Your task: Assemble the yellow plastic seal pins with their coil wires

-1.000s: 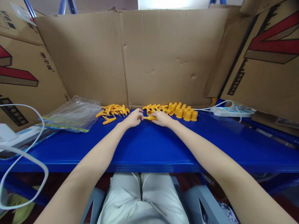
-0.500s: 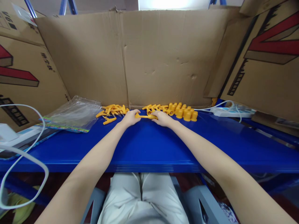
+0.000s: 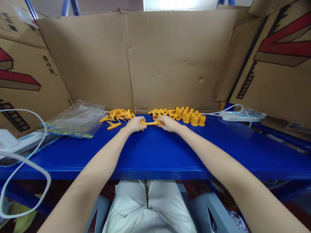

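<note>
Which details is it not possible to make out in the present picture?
- Ends of the held yellow twisted piece: head view, partly covered by the left hand and right hand.
- Number of pieces in the left yellow heap: head view, small and overlapping.
- Rear yellow cups: head view, partly hidden behind the front cups.
- White object at far left: cut off by the head view's left edge.

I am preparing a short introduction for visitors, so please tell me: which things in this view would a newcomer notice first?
Probably the orange-yellow piece with the twisted middle, held between the left hand and the right hand at the blue table. Next come the cup-shaped pieces, grouped to the right of the right hand, and the large cardboard panel rising along the back.
</note>
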